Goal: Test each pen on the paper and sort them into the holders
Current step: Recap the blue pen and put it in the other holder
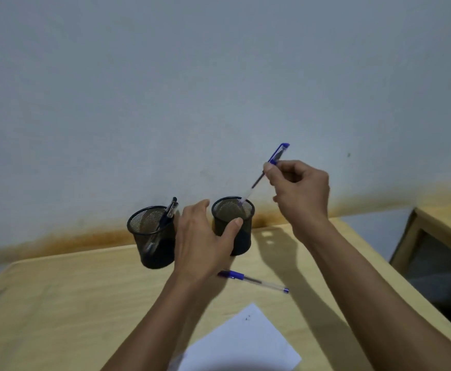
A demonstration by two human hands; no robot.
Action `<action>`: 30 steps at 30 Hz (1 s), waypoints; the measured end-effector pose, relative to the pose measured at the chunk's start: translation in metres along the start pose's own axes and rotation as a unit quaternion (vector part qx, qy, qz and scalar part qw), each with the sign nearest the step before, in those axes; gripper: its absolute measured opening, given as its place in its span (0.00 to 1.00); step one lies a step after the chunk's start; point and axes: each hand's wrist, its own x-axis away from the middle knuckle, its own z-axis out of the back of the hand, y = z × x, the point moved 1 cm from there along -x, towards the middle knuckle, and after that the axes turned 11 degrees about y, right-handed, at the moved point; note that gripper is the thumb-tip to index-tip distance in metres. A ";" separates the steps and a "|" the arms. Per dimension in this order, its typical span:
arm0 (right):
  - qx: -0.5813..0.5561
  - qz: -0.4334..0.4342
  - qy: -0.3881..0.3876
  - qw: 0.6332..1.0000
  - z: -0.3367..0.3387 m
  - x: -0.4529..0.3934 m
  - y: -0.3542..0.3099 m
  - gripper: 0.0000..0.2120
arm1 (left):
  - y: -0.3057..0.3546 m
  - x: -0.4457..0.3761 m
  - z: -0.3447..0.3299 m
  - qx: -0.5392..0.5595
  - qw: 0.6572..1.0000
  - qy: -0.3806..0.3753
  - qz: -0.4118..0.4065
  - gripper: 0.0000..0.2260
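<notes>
Two black mesh holders stand at the table's far edge. My left hand [205, 236] grips the right holder [241, 228] from its left side, thumb on its front wall. My right hand [299, 194] pinches a blue-capped clear pen [267, 170] near its cap, tilted, its tip just inside that holder's rim. The left holder [152, 236] holds a dark pen [166, 215] leaning on its right rim. Another blue-capped pen [253, 281] lies flat on the table in front of the right holder. A white sheet of paper [245, 344] with small ink marks lies near me.
The light wooden table [71, 303] stands against a grey wall [219, 89] stained brown along its base. A second wooden piece of furniture [444, 228] stands to the right across a dark gap.
</notes>
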 end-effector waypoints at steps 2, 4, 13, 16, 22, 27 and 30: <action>0.016 -0.030 -0.003 0.999 -0.011 -0.003 0.016 0.06 | -0.003 -0.007 -0.013 -0.020 1.000 -0.017 0.009 0.36; 0.032 -0.047 -0.012 0.998 -0.018 -0.001 0.034 0.07 | -0.006 -0.010 -0.022 -0.020 0.999 -0.038 0.014 0.37; 0.053 -0.084 -0.024 0.995 -0.032 0.014 0.072 0.07 | -0.016 -0.012 -0.032 -0.008 1.000 -0.025 -0.005 0.30; 0.056 -0.082 -0.017 0.995 -0.031 0.014 0.075 0.06 | -0.016 -0.012 -0.033 -0.004 1.000 -0.026 -0.004 0.28; 0.066 -0.073 -0.024 0.995 -0.031 0.014 0.075 0.08 | -0.018 -0.012 -0.032 0.005 1.000 -0.029 -0.007 0.24; 0.067 -0.072 -0.025 0.995 -0.031 0.012 0.074 0.08 | -0.018 -0.013 -0.031 0.008 0.999 -0.036 -0.009 0.23; 0.069 -0.071 -0.034 0.994 -0.030 0.012 0.073 0.09 | -0.018 -0.013 -0.029 0.011 0.999 -0.032 -0.007 0.22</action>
